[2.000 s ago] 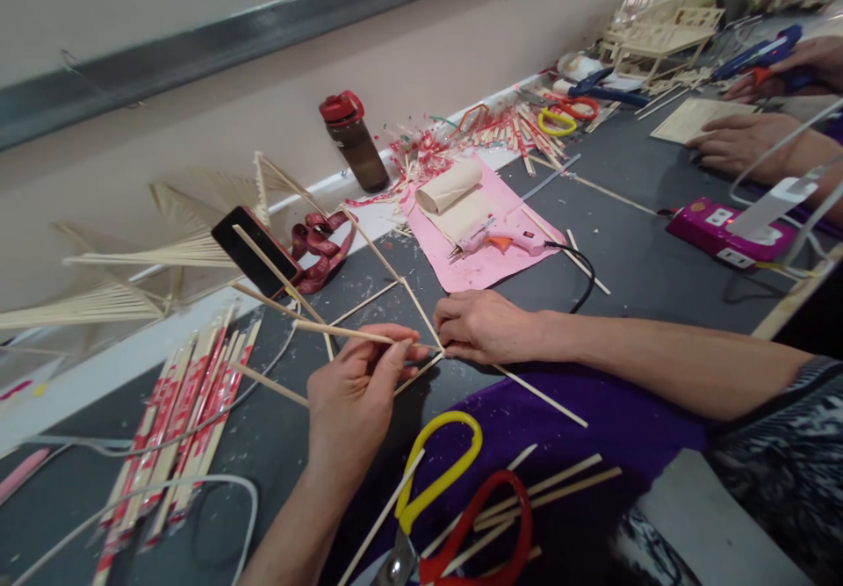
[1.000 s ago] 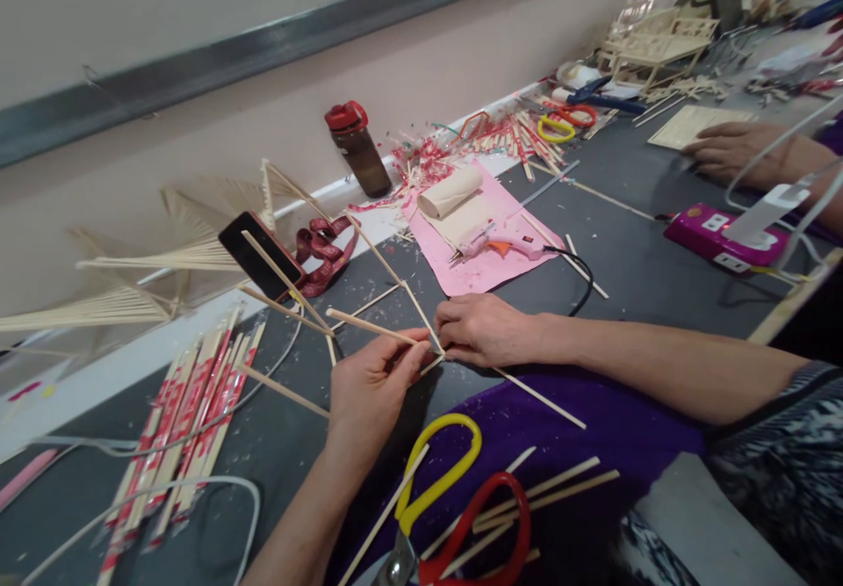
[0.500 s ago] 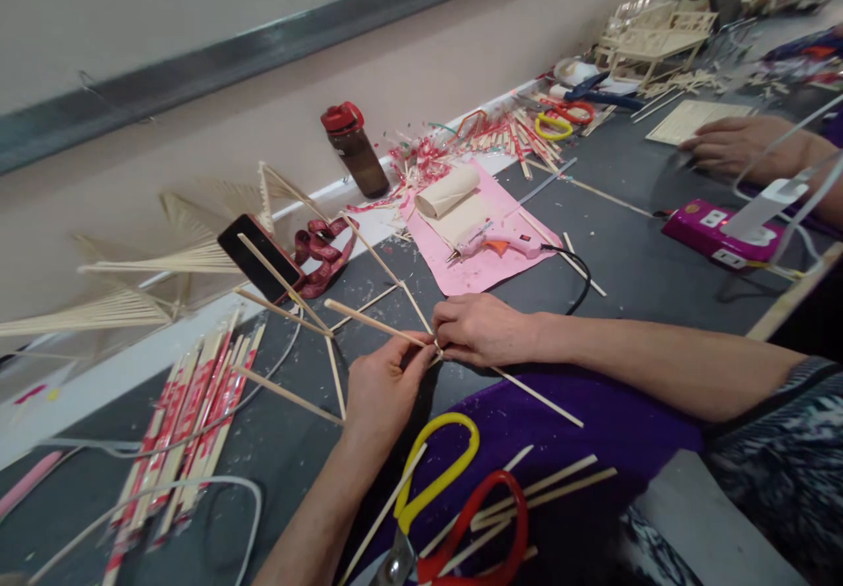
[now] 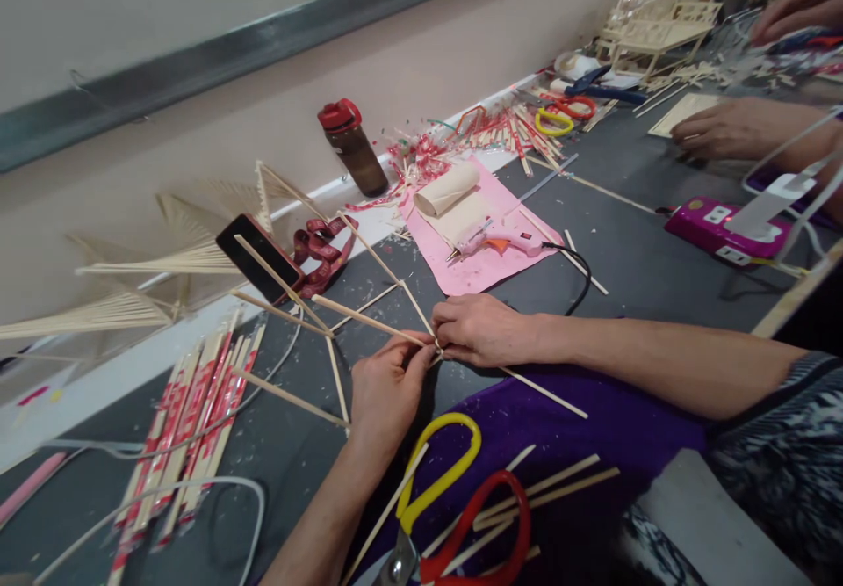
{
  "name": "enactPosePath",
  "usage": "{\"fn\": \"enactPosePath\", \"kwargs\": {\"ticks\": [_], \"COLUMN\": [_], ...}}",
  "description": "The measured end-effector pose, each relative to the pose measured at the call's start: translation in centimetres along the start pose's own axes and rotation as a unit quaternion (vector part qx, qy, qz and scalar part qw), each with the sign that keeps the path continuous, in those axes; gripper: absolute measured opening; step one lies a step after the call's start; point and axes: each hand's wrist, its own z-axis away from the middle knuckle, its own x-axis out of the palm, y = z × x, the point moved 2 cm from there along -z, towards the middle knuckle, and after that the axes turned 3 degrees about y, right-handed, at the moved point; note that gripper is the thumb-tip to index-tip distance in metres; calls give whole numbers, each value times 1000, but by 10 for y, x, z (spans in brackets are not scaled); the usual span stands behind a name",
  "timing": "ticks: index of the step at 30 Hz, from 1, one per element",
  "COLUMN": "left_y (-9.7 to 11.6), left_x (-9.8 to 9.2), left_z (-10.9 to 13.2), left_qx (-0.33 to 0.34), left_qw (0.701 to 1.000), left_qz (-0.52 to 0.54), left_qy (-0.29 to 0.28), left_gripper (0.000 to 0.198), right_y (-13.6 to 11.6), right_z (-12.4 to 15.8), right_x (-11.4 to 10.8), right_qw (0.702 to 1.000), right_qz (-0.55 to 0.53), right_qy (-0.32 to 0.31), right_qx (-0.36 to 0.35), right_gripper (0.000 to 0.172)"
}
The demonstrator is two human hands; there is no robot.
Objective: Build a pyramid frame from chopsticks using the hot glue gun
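Note:
My left hand (image 4: pixel 385 388) is closed, thumb and finger pinching a wooden chopstick (image 4: pixel 362 315) that points up and left. Its lower end meets a corner of a chopstick frame (image 4: pixel 418 307) on the dark table. At that same corner my right hand (image 4: pixel 479 329) is closed, its fingertips pressed on the joint and partly hiding it. Another chopstick (image 4: pixel 546 393) runs out below my right wrist. Other sticks of the frame stand up at the left. Nearer me, scissors (image 4: pixel 440 459) with one yellow and one red handle lie beside loose chopsticks (image 4: pixel 566 485) over purple cloth.
A pink glue gun (image 4: pixel 504 242) rests on pink paper (image 4: pixel 454 274) with a cardboard tube (image 4: pixel 448 191). Wrapped chopsticks (image 4: pixel 190 419) and a white cable lie left. Behind are a phone (image 4: pixel 256 256), a bottle (image 4: pixel 356 151) and a purple power strip (image 4: pixel 717 227). Other people's hands (image 4: pixel 731 129) work at right.
The chopstick in my left hand has tilted slightly, its free end shifting left. My right hand stays at the joint. Another person's hand has come into view at the top right.

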Motion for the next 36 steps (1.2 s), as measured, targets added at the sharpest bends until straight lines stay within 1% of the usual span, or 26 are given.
{"fn": "enactPosePath", "kwargs": {"ticks": [5,15,25,31,36], "left_y": [-2,-1,-3,-2,-1], "left_x": [1,2,4,2,-3], "left_z": [1,2,1,2,6], "left_qx": [-8,-9,-25,-27,-41], "left_qw": [1000,1000,999,998,997], "left_qz": [15,19,25,53,55], "left_qy": [-8,-3,-10,-9,-18], "left_gripper": [23,23,21,19,22], "right_y": [0,0,0,1,4], "right_z": [0,1,2,3,3], "right_x": [1,2,3,-2,-12], "right_qw": [1000,1000,1000,1000,999], "right_qz": [-11,-15,-20,-28,-44], "right_qy": [4,2,16,8,30], "right_qx": [2,5,-4,1,10], "right_gripper": [24,26,24,21,20]}}
